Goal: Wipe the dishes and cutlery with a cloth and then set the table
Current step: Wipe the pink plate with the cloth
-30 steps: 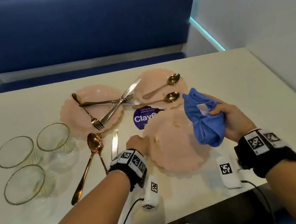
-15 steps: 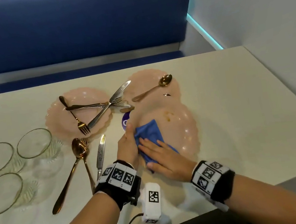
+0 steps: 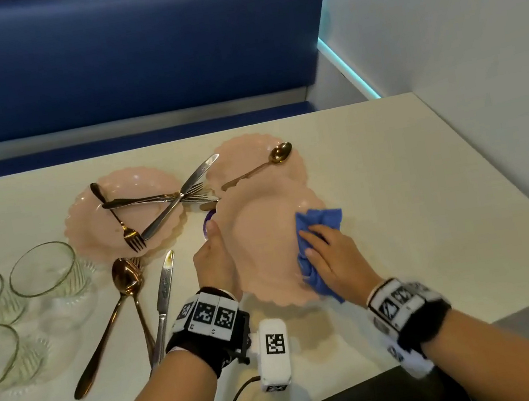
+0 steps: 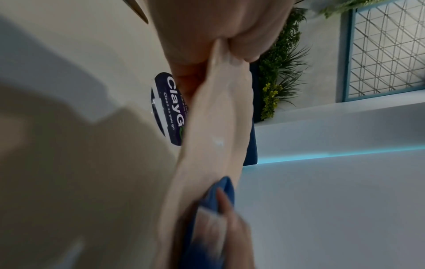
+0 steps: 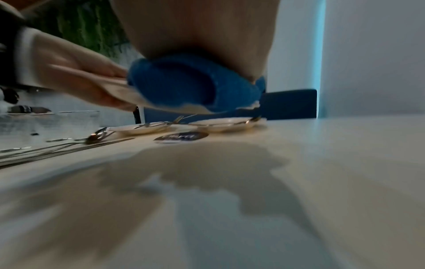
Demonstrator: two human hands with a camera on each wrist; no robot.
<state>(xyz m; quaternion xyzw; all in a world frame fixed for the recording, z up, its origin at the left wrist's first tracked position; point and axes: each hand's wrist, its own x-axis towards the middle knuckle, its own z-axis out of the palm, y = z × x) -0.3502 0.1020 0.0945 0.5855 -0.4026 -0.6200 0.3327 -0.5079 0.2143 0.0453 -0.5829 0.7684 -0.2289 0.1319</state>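
Observation:
A pink scalloped plate (image 3: 263, 245) is held just above the table (image 3: 408, 177). My left hand (image 3: 214, 263) pinches its left rim, thumb on top. With straight fingers, my right hand (image 3: 331, 259) presses a blue cloth (image 3: 320, 222) onto the plate's right side. Part of the cloth hangs over the near rim. In the left wrist view the plate (image 4: 211, 127) runs edge-on from my left hand (image 4: 218, 27) to the cloth (image 4: 220, 191). From the right wrist, the cloth (image 5: 184, 81) bulges under my right palm (image 5: 195, 27).
A second pink plate (image 3: 93, 224) carries forks and a knife; a third (image 3: 293, 175) at the back carries a gold spoon (image 3: 278, 154). Gold spoons (image 3: 126, 277) and a knife (image 3: 165, 285) lie left of my hand. Three glasses (image 3: 45, 269) stand far left. Wall close on the right.
A second ago my right hand held the bunched cloth above the plate. It then pressed the cloth on the plate's left part and has now swept it to the right side.

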